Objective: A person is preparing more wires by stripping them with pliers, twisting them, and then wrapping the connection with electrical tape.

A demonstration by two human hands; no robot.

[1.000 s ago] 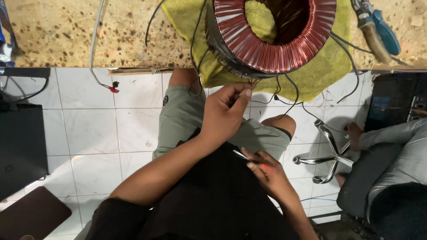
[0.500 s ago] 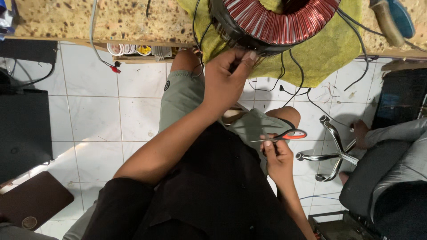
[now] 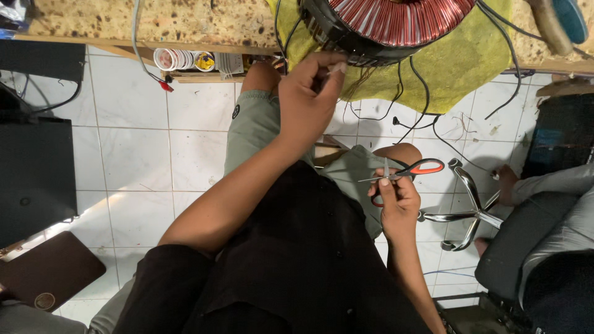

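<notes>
— What's underfoot?
— A white tiled floor (image 3: 136,154) with dark grout lines, glossy under even light.
— And the furniture?
— A speckled wooden workbench (image 3: 154,21) along the top, a chrome chair base (image 3: 467,213) at right, dark cases (image 3: 34,173) at left.

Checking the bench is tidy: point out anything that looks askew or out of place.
The big copper coil sits at the bench edge, its yellow cloth drooping over. Black wires dangle loose toward the floor. The right hand holds scissors over the lap.
</notes>
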